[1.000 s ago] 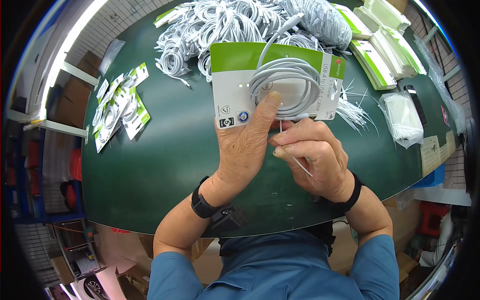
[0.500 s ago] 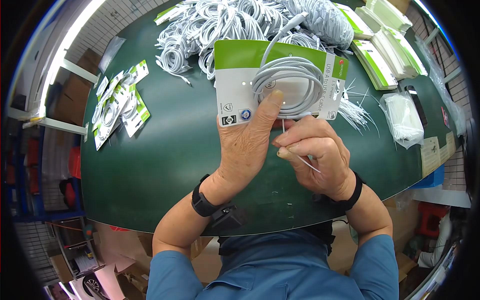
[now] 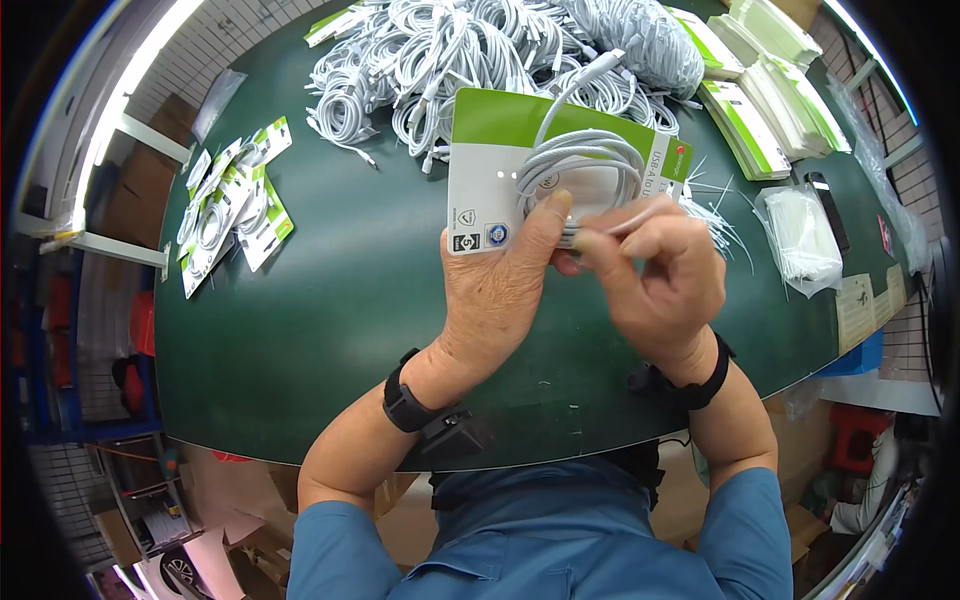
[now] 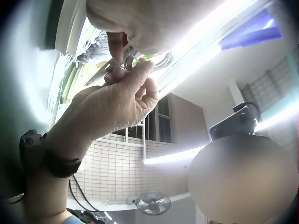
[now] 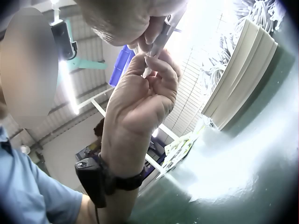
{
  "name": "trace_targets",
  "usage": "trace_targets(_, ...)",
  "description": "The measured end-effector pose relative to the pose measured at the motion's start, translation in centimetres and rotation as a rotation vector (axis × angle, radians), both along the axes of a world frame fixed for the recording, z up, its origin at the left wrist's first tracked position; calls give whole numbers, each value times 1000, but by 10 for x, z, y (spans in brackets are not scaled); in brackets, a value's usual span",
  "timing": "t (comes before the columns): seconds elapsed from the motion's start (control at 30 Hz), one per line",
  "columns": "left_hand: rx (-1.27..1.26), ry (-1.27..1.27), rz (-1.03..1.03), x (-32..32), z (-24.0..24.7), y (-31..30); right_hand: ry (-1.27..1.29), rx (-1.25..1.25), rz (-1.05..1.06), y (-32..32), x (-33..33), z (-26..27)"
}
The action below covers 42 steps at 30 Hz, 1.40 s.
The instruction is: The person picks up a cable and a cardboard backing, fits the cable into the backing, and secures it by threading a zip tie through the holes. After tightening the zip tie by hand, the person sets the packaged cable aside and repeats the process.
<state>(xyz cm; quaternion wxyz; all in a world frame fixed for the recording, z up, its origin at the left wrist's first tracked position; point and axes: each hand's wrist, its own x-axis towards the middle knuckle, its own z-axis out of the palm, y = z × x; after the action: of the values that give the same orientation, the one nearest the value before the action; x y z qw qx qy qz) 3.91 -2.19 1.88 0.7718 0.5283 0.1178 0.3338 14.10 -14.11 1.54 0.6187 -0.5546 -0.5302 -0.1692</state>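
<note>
My left hand (image 3: 500, 275) grips a green-and-white printed card (image 3: 480, 190), its thumb pressing a coiled grey-white USB cable (image 3: 580, 146) against the front. One plug (image 3: 600, 66) of the cable sticks up over the card's top edge. Close under the coil's lower right side, my right hand (image 3: 665, 270) has thumb and forefinger pinched together on a thin white tie, mostly hidden by the blurred fingers. In the left wrist view the right hand (image 4: 112, 102) has its fingertips right at the coil. The right wrist view shows the left hand (image 5: 140, 102) from below.
A large heap of coiled cables (image 3: 450, 50) covers the back of the green table (image 3: 330, 350). Carded cables (image 3: 210, 225) lie at left. Stacked cards (image 3: 745, 130), loose white ties (image 3: 712, 225) and a bag of ties (image 3: 800, 240) are at right.
The right hand has risen and turned at the coil's lower right, and the tie's tail no longer hangs below it. The card has shifted slightly right with the left hand.
</note>
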Motion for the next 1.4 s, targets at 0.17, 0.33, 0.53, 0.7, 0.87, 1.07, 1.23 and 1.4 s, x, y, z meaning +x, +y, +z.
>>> trace_targets(0.17,28,67,-82,-2,-2,1,-17,-182,-123,-6,6,6)
trace_targets(0.33,19,52,-76,1,-9,5,-333,-135,-188,2,20,4)
trace_targets(0.53,-31,15,-45,3,-10,4,-449,-166,-208,1,24,-1)
trace_targets(0.7,-91,-15,-42,4,-7,-1,-451,-241,-179,-7,16,10)
trace_targets(0.87,-88,-33,-52,1,-6,-1,-572,-165,-160,-9,18,15)
trace_targets(1.07,-70,-75,-25,-3,6,-4,-530,-95,-112,-17,12,9)
trace_targets(1.23,-72,-87,-10,-4,11,-2,-530,-80,-140,-20,10,14)
trace_targets(1.4,-74,-68,-4,-4,10,-2,-502,-77,-157,-17,8,14)
